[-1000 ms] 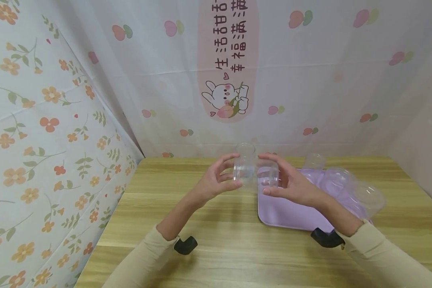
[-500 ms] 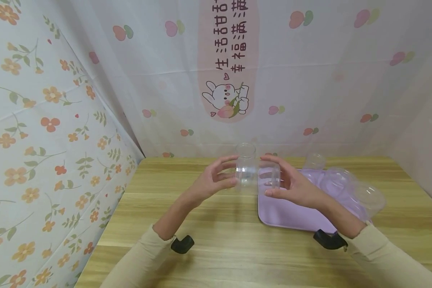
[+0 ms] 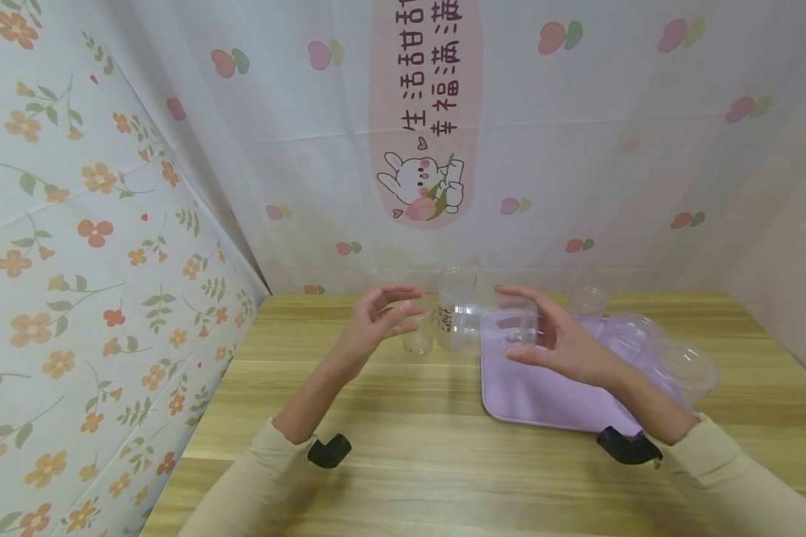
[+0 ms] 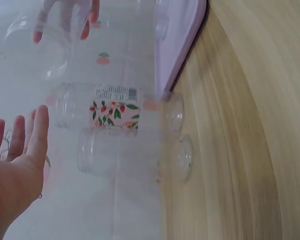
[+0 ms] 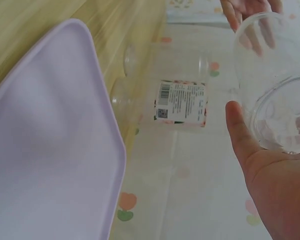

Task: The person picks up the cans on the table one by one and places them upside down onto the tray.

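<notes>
— Printed white curtain (image 3: 631,171) hangs behind a wooden table (image 3: 410,455), and a flowered cloth (image 3: 94,298) closes the left side. How are the hands?

— The right hand (image 3: 559,339) holds a clear container (image 5: 277,67), turned on its side above the table, between its thumb and its curved fingers. The left hand (image 3: 377,321) has loosely spread fingers, near a plain jar (image 4: 135,154).

— Does something stand between the hands?

— Yes, a labelled jar (image 3: 457,298), upright on the table, close beside the plain jar, which is also upright. In the head view the clear container overlaps the labelled jar; I cannot tell whether they touch.

— And farther out?

— To the right lies a lilac tray (image 3: 544,403), with other clear containers (image 3: 631,332) at its right part. The right forearm crosses over it.

— Which materials do you see?

— Both jars are round and transparent; glass or plastic, I cannot say. The label (image 4: 115,107) shows red berries, green leaves and a barcode. The tray is smooth, with rounded corners and a raised rim; the table has long pale grain.

— What is difficult to see?

— The other clear containers blend together, so I cannot count them. Left fingers partly cover the plain jar in the head view. The curtain's writing is cut at the top.
</notes>
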A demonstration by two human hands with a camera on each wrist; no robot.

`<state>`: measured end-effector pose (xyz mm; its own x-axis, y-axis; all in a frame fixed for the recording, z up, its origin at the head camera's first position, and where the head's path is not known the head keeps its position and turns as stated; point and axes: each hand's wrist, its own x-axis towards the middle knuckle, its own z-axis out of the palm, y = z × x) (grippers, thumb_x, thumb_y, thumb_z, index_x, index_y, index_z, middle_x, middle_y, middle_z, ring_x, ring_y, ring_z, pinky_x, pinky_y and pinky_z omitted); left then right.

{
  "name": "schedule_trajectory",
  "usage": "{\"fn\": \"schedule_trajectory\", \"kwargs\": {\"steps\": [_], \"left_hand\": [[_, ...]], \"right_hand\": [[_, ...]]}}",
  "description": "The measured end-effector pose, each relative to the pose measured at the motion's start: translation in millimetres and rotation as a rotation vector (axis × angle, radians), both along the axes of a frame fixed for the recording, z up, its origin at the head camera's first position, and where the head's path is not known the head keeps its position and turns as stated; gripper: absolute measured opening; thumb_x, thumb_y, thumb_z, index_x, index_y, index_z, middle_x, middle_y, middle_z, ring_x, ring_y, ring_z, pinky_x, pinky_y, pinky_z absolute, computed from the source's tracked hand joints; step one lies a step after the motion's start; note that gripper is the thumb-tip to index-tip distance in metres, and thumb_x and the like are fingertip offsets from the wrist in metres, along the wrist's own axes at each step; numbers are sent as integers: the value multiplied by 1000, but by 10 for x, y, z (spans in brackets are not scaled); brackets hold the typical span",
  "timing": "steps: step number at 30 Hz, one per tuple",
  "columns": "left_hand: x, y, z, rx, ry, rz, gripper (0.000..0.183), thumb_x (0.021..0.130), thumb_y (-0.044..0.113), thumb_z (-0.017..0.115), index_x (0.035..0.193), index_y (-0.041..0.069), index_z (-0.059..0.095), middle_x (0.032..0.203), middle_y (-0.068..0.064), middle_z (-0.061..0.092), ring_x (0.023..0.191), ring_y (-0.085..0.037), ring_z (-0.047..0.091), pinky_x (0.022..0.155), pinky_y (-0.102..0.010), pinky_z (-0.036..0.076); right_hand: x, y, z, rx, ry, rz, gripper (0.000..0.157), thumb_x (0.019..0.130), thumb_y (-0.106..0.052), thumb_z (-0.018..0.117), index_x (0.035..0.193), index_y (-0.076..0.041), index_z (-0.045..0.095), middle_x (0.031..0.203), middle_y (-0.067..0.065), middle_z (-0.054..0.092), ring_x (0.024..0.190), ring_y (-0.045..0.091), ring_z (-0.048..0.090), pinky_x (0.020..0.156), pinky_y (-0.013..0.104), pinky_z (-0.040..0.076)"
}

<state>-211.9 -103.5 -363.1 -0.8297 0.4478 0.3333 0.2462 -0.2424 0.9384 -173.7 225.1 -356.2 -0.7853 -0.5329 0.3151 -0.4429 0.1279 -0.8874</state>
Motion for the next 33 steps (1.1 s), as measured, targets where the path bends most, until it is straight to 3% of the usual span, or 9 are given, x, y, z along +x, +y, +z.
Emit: {"fn": "schedule_trajectory", "kwargs": {"steps": [5,7,15,21,28,33], "left_hand": [[-68,-85,-10,43,-3,65,31,104,10,57,131,-5,54,134,-28,53,123,-56,49,95,-51,52],[-91,-118,-10,50,-1,90,30,104,10,58,129,-6,54,131,-24,55,123,-57,48,95,-53,51],[-172,-220,9,32,33,152,31,101,5,60,128,-8,53,129,-23,56,121,-55,50,94,-54,52],[-260,-252,-15,-47,55,201,33,98,1,64,129,-8,55,129,-23,58,119,-41,57,95,-56,50],[-372,-250,-56,-178,91,240,41,96,4,70,133,-3,56,133,-15,58,125,-37,54,97,-42,52],[-413,-239,-61,-260,87,244,47,95,10,73,137,0,54,138,-13,56,128,-31,53,101,-44,49]], "right_hand": [[-3,61,14,16,16,-12,82,90,9,71,158,-15,31,158,9,31,131,42,47,93,42,55],[0,93,21,31,16,-29,82,90,9,71,158,-16,31,157,10,32,130,44,47,92,42,55],[5,231,71,78,8,-97,82,91,3,74,158,-12,29,157,14,30,129,37,51,91,35,55],[19,295,96,125,45,-124,83,90,2,75,158,-17,31,157,16,30,122,25,56,90,31,55],[39,370,102,175,46,-152,83,90,-2,77,157,-22,32,157,12,31,123,30,54,92,28,53],[63,431,125,194,40,-150,84,90,-3,77,157,-23,32,158,4,30,128,31,53,96,29,51]]}}
